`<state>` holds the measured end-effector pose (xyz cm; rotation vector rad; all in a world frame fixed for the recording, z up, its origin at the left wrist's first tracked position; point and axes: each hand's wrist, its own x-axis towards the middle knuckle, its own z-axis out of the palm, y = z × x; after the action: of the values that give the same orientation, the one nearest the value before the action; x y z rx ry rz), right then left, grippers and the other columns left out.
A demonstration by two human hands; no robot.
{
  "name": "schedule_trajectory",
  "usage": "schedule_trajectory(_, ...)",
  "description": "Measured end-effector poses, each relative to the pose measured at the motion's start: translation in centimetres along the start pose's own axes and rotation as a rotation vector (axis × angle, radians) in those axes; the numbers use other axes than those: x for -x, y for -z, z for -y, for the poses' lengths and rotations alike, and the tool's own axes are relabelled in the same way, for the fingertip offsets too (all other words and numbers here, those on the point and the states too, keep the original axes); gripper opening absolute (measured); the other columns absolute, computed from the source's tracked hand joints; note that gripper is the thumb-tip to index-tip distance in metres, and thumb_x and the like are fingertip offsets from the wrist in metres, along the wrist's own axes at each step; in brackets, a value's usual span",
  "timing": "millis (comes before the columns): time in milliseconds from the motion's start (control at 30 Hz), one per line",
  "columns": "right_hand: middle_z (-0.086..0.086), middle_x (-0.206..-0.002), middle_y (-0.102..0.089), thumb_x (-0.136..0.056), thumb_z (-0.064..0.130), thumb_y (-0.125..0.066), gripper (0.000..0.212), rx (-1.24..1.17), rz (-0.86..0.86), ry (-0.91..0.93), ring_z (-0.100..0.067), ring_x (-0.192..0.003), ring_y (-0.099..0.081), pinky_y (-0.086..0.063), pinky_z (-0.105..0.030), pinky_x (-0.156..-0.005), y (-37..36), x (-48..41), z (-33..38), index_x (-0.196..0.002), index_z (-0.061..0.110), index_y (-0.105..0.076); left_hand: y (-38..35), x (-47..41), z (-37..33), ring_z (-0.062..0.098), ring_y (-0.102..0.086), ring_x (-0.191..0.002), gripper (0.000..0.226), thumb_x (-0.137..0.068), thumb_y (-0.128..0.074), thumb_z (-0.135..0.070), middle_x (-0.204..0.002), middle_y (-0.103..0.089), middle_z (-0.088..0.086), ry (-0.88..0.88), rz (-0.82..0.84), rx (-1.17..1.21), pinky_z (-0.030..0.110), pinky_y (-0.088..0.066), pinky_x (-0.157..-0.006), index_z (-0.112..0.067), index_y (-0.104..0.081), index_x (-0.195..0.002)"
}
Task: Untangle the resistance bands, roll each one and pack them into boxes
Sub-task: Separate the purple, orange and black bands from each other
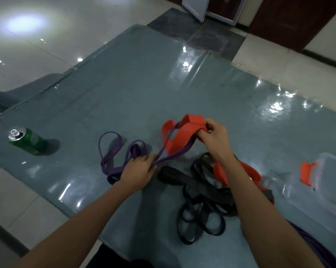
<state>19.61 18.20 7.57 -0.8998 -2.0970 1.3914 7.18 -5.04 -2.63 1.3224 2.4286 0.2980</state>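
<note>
A wide orange resistance band [179, 139] is lifted above the table, and my right hand [213, 136] pinches its folded upper loop. A thin purple band [113, 151] lies in loops to the left, with one strand running up through the orange band. My left hand [139, 168] grips that purple strand close to the table. Several black bands [200, 207] lie tangled in a heap under my right forearm, with more of the orange band [220, 172] among them. A clear plastic box [323, 190] with an orange latch [307, 174] lies at the right.
A green drink can [27, 141] stands open near the table's left edge. The grey table [144, 89] has a glossy cover. More purple band [315, 248] hangs off the near right edge. Tiled floor surrounds the table, with a dark cabinet at the far right.
</note>
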Motion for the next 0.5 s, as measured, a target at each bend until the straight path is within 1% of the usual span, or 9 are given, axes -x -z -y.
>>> schedule_trajectory(33, 0.005, -0.077, -0.072, -0.084, 0.009, -0.071, 0.010, -0.017, -0.035, -0.003, -0.004, -0.070, -0.061, -0.053, -0.025, -0.066, 0.9, 0.1, 0.3, -0.087, 0.019, -0.073, 0.3, -0.3, 0.1, 0.031, -0.061, -0.114, 0.047, -0.101, -0.045, -0.041, -0.133, -0.062, 0.004, 0.009, -0.031, 0.057, 0.044, -0.051, -0.091, -0.030, -0.041, -0.147)
schedule_trajectory(100, 0.003, -0.076, -0.070, -0.085, 0.006, -0.068, 0.012, -0.036, -0.109, -0.002, -0.003, -0.068, -0.058, -0.049, -0.022, -0.063, 2.8, 0.6, 0.8, -0.087, 0.017, -0.073, 1.3, -0.9, 0.6, 0.034, -0.063, -0.112, 0.041, -0.101, -0.048, -0.032, -0.130, -0.065, 0.006, 0.034, -0.057, 0.130, 0.044, -0.054, -0.086, -0.031, -0.049, -0.141)
schedule_trajectory(167, 0.000, -0.075, -0.066, -0.087, 0.003, -0.063, 0.011, -0.058, -0.206, 0.002, -0.002, -0.068, -0.054, -0.046, -0.021, -0.061, 5.0, 0.9, 0.8, -0.087, 0.010, -0.072, 2.4, -1.3, 1.6, 0.033, -0.061, -0.117, 0.041, -0.099, -0.052, -0.025, -0.135, -0.062, 0.005, 0.039, -0.036, 0.106, 0.042, -0.053, -0.088, -0.028, -0.052, -0.140)
schedule_trajectory(233, 0.003, -0.072, -0.065, -0.088, -0.002, -0.058, 0.017, -0.032, -0.276, -0.013, 0.002, -0.064, -0.051, -0.044, -0.020, -0.060, 6.9, 1.3, 0.6, -0.085, 0.010, -0.070, 3.1, -1.4, 2.8, 0.031, -0.059, -0.120, 0.042, -0.099, -0.054, -0.025, -0.138, -0.059, 0.003, 0.063, -0.013, 0.049, 0.042, -0.052, -0.091, -0.029, -0.053, -0.141)
schedule_trajectory(300, 0.007, -0.070, -0.065, -0.087, -0.005, -0.055, 0.025, 0.070, -0.246, -0.030, 0.006, -0.060, -0.051, -0.044, -0.018, -0.058, 8.0, 2.0, 0.2, -0.082, 0.014, -0.069, 3.6, -1.2, 3.9, 0.031, -0.060, -0.119, 0.043, -0.097, -0.057, -0.024, -0.137, -0.059, 0.003, 0.089, -0.004, 0.011, 0.043, -0.051, -0.093, -0.028, -0.055, -0.139)
schedule_trajectory(400, 0.005, -0.067, -0.065, -0.085, -0.006, -0.060, 0.026, 0.202, -0.132, -0.070, 0.007, -0.052, -0.052, -0.041, -0.012, -0.053, 7.9, 3.5, -1.0, -0.078, 0.019, -0.067, 3.8, -0.8, 5.4, 0.033, -0.061, -0.114, 0.040, -0.094, -0.058, -0.020, -0.130, -0.062, 0.006, 0.111, -0.009, -0.029, 0.046, -0.052, -0.090, -0.026, -0.059, -0.134)
schedule_trajectory(433, 0.004, -0.069, -0.066, -0.084, -0.006, -0.061, 0.026, 0.250, -0.112, -0.080, 0.008, -0.054, -0.055, -0.042, -0.011, -0.054, 7.9, 3.8, -1.6, -0.081, 0.019, -0.067, 3.9, -0.7, 5.8, 0.034, -0.062, -0.112, 0.039, -0.094, -0.057, -0.019, -0.127, -0.063, 0.007, 0.119, -0.015, -0.044, 0.046, -0.052, -0.089, -0.026, -0.061, -0.132)
schedule_trajectory(467, 0.003, -0.072, -0.068, -0.082, -0.006, -0.062, 0.026, 0.308, -0.103, -0.081, 0.006, -0.059, -0.059, -0.043, -0.014, -0.058, 7.9, 4.1, -2.4, -0.082, 0.019, -0.068, 3.9, -0.5, 6.1, 0.034, -0.062, -0.109, 0.038, -0.095, -0.056, -0.019, -0.125, -0.063, 0.008, 0.133, -0.019, -0.066, 0.045, -0.052, -0.088, -0.025, -0.061, -0.132)
schedule_trajectory(500, 0.003, -0.075, -0.069, -0.080, -0.004, -0.064, 0.025, 0.388, -0.096, -0.087, -0.001, -0.067, -0.063, -0.043, -0.019, -0.063, 8.1, 4.2, -3.4, -0.084, 0.020, -0.070, 4.0, -0.3, 6.5, 0.034, -0.063, -0.107, 0.037, -0.096, -0.055, -0.019, -0.122, -0.063, 0.008, 0.146, -0.026, -0.093, 0.044, -0.052, -0.087, -0.024, -0.061, -0.132)
